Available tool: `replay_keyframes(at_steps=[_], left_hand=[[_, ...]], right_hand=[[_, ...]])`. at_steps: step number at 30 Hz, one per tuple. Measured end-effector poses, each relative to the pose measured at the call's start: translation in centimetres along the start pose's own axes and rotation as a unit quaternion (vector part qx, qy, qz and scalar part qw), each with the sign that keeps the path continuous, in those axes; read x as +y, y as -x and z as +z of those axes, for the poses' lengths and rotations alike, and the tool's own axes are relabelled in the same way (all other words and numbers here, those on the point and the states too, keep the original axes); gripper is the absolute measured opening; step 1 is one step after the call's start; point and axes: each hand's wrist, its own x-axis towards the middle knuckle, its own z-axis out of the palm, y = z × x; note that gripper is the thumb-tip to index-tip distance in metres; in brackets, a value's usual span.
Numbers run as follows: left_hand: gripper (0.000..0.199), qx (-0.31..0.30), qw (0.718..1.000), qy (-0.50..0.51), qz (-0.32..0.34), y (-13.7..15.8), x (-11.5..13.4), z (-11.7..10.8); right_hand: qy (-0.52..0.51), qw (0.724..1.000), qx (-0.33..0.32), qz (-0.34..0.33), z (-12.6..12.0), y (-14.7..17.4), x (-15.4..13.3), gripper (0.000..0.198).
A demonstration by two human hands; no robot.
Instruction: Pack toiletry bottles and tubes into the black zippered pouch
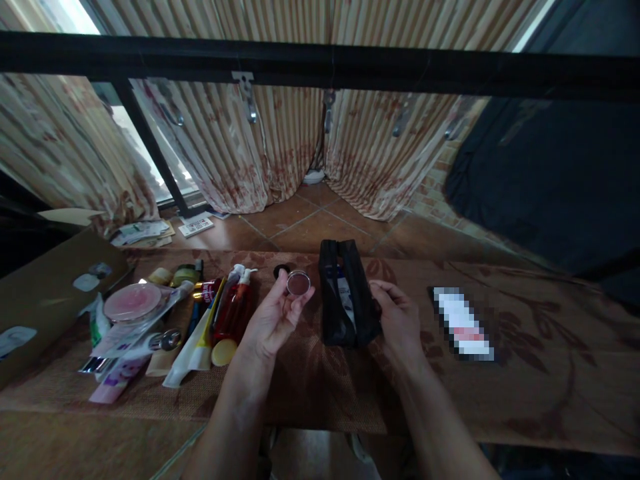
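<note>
My left hand pinches a small round makeup pan with a dark reddish-brown face and a clear rim, tilted toward me. Just behind its fingertips a small black round item lies on the cloth. A black zippered pouch with a see-through side stands open at the top, right of the pan and apart from it. Inside the pouch a white and blue tube shows. My right hand has its fingers closed on the pouch's right side; its fingertips are partly hidden.
To the left lie several cosmetics: a red pump bottle, a white and yellow tube, a pink round container. A cardboard box stands at the far left. A phone with a blurred screen lies right on the patterned tablecloth.
</note>
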Motion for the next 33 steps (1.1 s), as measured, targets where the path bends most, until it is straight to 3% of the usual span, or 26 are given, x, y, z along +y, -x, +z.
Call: replay_keyframes(at_steps=[33], left_hand=[[0.024, -0.019, 0.999, 0.027, -0.003, -0.01, -0.06, -0.15]], right_hand=[[-0.008, 1.000, 0.000, 0.025, -0.06, 0.39, -0.59, 0.023]])
